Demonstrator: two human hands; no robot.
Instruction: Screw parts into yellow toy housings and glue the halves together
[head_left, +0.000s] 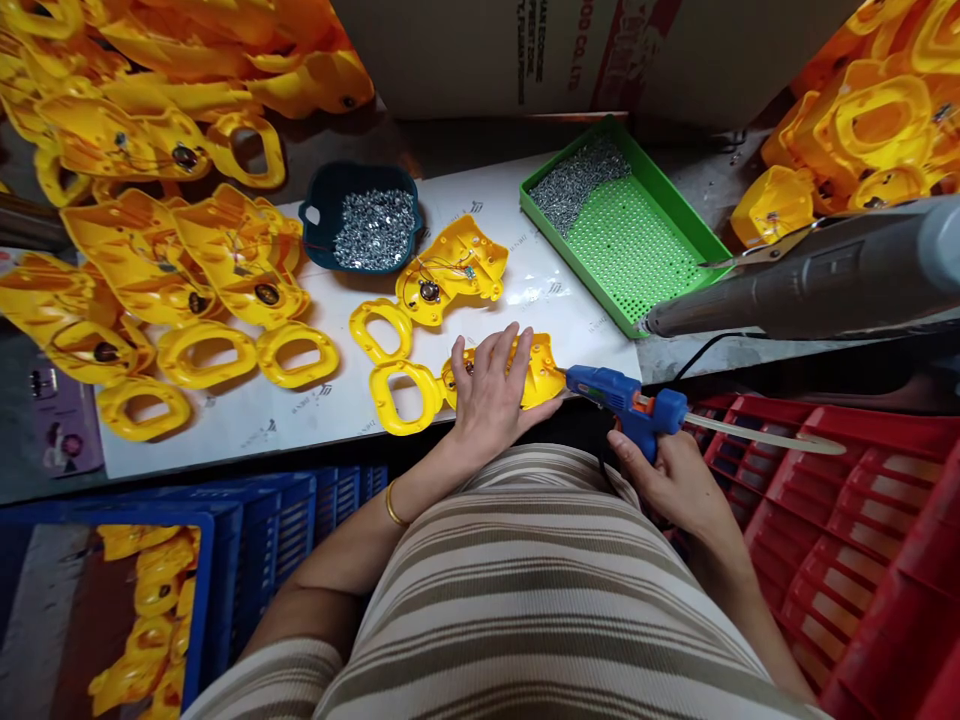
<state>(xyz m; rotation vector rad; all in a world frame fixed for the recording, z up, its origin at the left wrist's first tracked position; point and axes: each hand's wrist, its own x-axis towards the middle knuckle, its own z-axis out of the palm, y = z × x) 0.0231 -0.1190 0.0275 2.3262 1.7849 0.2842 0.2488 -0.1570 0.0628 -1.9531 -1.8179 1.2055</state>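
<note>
My right hand (pixel 679 480) is wrapped round the handle of a blue hot glue gun (pixel 611 385), with a pale glue stick (pixel 765 436) curving out of its back. The gun's nozzle points left and meets, or nearly meets, the right end of a yellow plastic shell (pixel 541 372). Across that shell lies my left hand (pixel 491 390), its thumb along the near edge and its fingers over the top, holding it at the table's front edge. The hand hides the shell's middle. A yellow ring (pixel 405 398) adjoins its left end. Just behind sits another shell (pixel 454 270) with a round speaker and wires.
A dark bowl of screws (pixel 364 215) and a green perforated tray (pixel 637 240) stand behind. A grey tool (pixel 810 270) reaches in from the right. More yellow shells (pixel 240 255) lie left. Blue (pixel 292 520) and red crates (pixel 832 500) flank me below; a carton (pixel 465 60) stands at the back.
</note>
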